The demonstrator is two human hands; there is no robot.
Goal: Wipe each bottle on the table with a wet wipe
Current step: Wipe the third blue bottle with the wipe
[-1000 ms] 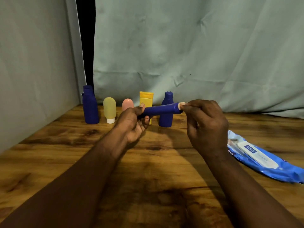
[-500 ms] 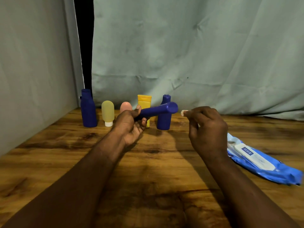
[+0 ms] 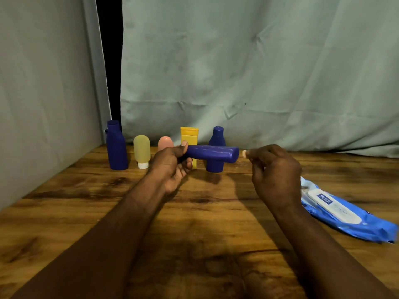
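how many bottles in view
6. Five stand in a back row: tall blue bottle, pale green bottle, pink bottle, yellow bottle, small blue bottle. The left hand holds the sixth blue bottle sideways.

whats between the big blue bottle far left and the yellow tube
Head view shows two small bottles there: a pale green bottle, then a pink bottle.

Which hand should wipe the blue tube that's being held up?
Right. The right hand pinches a small white piece just off the tube's free end, while the left hand grips the other end and is busy holding it.
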